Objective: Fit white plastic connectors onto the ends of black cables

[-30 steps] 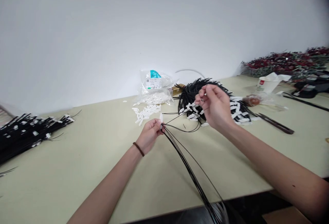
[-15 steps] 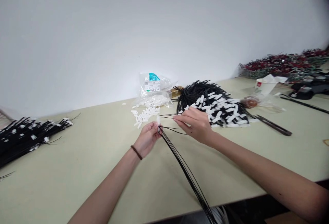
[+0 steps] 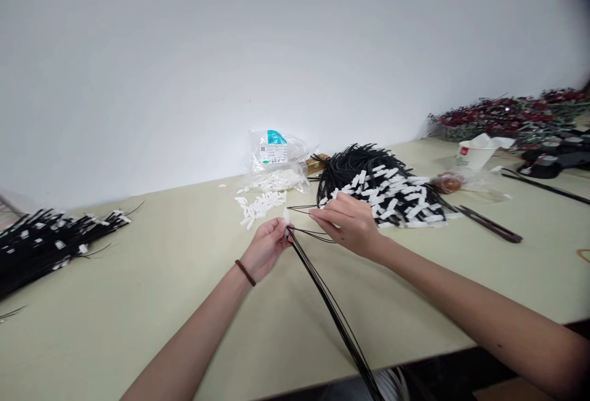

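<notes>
My left hand (image 3: 270, 244) is closed on a small white plastic connector (image 3: 286, 220), held upright above the table. Thin black wires (image 3: 329, 299) run from it down past the table's front edge. To the right of the connector, my right hand (image 3: 348, 223) pinches thin black wire ends (image 3: 302, 207) between thumb and forefinger. Other black wires loop from the connector under that hand. Whether the pinched ends sit inside the connector is too small to tell. Loose white connectors (image 3: 260, 207) lie on the table just beyond my left hand.
Behind my right hand lies a heap of black wires with white connectors (image 3: 396, 195). A clear plastic bag (image 3: 276, 155) leans near the wall. Dark tweezers (image 3: 491, 224) and a paper cup (image 3: 474, 154) are at right. More black wires (image 3: 50, 247) lie at left.
Almost nothing differs. The connector in my left hand has shifted very slightly to the right, and my right hand a little to the left, still pinching the wire ends.
</notes>
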Demonstrator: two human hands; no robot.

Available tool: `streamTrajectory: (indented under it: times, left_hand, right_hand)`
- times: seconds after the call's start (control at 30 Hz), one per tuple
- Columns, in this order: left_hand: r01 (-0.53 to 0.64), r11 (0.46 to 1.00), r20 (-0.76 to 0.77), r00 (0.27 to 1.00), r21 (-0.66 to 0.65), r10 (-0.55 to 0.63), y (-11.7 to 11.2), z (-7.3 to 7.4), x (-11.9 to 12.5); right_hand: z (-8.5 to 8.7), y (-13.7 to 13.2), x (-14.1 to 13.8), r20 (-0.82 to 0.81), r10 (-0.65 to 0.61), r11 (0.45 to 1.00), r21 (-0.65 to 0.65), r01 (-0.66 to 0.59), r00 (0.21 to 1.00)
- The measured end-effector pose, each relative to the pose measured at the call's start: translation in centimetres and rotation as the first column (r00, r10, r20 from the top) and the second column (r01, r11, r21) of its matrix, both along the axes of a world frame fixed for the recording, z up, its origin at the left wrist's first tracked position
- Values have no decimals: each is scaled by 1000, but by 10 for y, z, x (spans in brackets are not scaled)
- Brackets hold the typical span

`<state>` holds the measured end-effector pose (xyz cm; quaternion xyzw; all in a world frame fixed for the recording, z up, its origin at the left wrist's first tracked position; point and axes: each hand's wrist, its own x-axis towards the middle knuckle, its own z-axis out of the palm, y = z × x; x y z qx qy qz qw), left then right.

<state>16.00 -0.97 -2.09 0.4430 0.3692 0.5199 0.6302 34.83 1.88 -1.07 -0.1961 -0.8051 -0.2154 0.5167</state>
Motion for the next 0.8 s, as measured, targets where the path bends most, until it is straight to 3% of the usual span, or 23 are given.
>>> streamTrajectory:
  times: [0.27,0.37,0.43,0.57,0.8]
  left_hand:
    - [22,997,-200,980,80,-6,1,-1,0]
    - [52,993,-304,953,106,-17,1,-2,1]
    - [58,991,-341,940,118,-14,1,-3,1]
    - [58,991,-368,930,121,-9,1,-4,1]
    - [93,992,-347,936,91,-56,0,-6,4]
  right_hand:
    - [1,-6,-3,106,-39,994,-93,49,994]
    - [0,-7,-7,143,38,985,-171,-13,989]
    - [-1,-7,-8,148,144,955,-278,-98,979]
    - [-3,-6,-9,94,292,844,-494,-210,952]
    - [-1,-4,-8,78,365,807,-524,-273,928]
